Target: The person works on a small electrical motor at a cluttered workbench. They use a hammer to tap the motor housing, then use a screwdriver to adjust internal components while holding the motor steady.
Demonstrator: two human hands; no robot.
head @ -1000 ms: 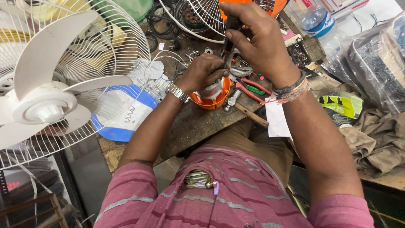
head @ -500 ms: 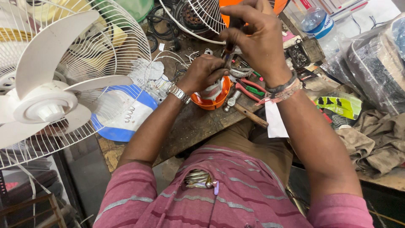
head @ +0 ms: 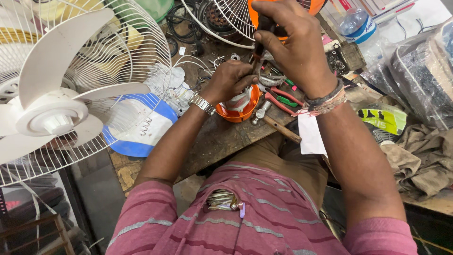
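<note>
My left hand (head: 230, 81) grips the top of an orange fan motor housing (head: 241, 107) that stands on the worn wooden workbench (head: 212, 141). My right hand (head: 296, 47) is above it, closed around the dark handle of a screwdriver (head: 258, 51) whose shaft points down into the housing between my left fingers. The tip is hidden by my left hand.
A white fan with blades and wire guard (head: 61, 94) fills the left. A blue-and-white fan base (head: 141, 130) lies beside it. Pliers with red and green handles (head: 283, 98), a small hammer (head: 276, 125), another wire guard (head: 226, 19), a water bottle (head: 358, 26) and cloth (head: 424, 156) crowd the bench.
Both hands stay on the housing and screwdriver. My right hand has shifted slightly on the handle; nothing else moved.
</note>
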